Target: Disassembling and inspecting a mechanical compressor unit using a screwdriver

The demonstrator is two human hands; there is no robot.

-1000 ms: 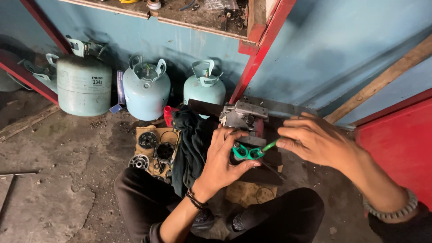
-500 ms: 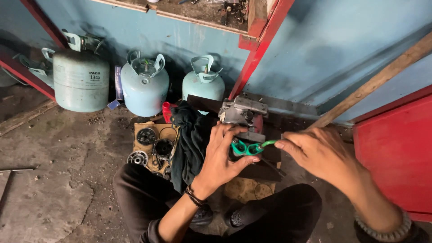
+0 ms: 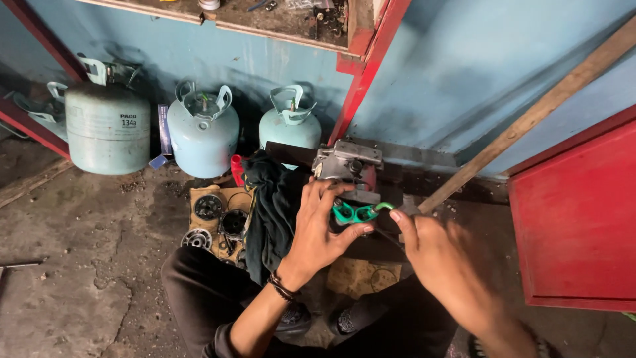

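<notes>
Left hand (image 3: pixel 318 225): fingers spread and curled over a green gasket (image 3: pixel 356 212), pressing it against the dark block beneath; thumb lies along the gasket's lower edge. A dark beaded band circles the wrist.

Right hand (image 3: pixel 440 262): blurred, fingers loosely extended, forefinger tip touching or just beside the right end of the green gasket. Whether it grips anything cannot be told.

Green gasket: thin, flat, with two rounded openings side by side; sits on top of the dark part, directly below the metal compressor (image 3: pixel 348 166).

Metal compressor: grey cast body with a red portion at its right, standing on the floor against the wall, just behind both hands.

Dark cloth (image 3: pixel 268 199): draped in a heap just left of the left hand, touching the compressor.

Cardboard sheet (image 3: pixel 222 199): on the floor left of the cloth, carrying round black and metal discs (image 3: pixel 209 207).

Red item (image 3: pixel 237 169): small, upright, between the cloth and the middle cylinder.

Three pale blue-green gas cylinders (image 3: pixel 202 136): standing in a row along the blue wall (image 3: pixel 464 73), well apart from the hands.

Red post (image 3: pixel 371 66): slanting up from behind the compressor.

Wooden batten (image 3: pixel 530 113): leaning diagonally at right.

Red panel (image 3: pixel 576 219): at far right.

Concrete floor (image 3: pixel 79 265): stained, cracked.
</notes>
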